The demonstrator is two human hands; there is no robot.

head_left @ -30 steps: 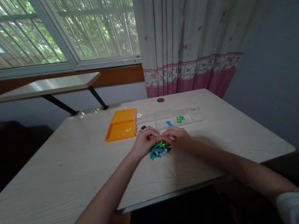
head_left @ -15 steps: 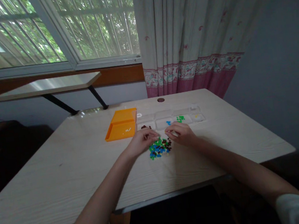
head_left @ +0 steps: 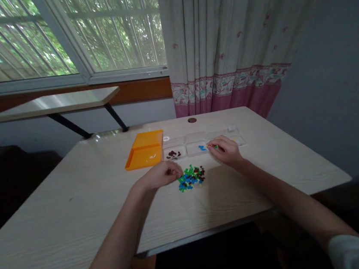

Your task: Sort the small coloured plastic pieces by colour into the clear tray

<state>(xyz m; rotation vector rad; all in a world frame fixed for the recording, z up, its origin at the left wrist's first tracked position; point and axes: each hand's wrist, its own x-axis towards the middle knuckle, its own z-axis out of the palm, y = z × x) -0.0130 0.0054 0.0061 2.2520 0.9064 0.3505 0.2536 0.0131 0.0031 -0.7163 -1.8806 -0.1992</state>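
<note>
A small pile of green, blue, brown and pale pieces [head_left: 191,178] lies on the table. At the pile's left edge, my left hand [head_left: 162,174] has its fingers bent together; whatever they hold, if anything, is hidden. My right hand [head_left: 226,150] is over the clear compartment tray [head_left: 186,150], pinching a tiny yellow piece [head_left: 208,145]. Brown pieces [head_left: 173,154] lie in the tray's left compartment and blue pieces [head_left: 202,148] in the one beside it. Green pieces [head_left: 215,147] are partly covered by my right hand. A yellow bit [head_left: 234,140] shows in the right-end compartment.
An open orange case [head_left: 143,157] with a few white pieces [head_left: 152,156] in it stands left of the tray. A raised shelf [head_left: 59,103] on black legs is at the back left of the table [head_left: 78,215]. Behind hangs a curtain [head_left: 209,53].
My right hand has moved right and away from me, from above the pile to the tray, with the yellow piece. My left hand has drawn back left, uncovering the brown pieces.
</note>
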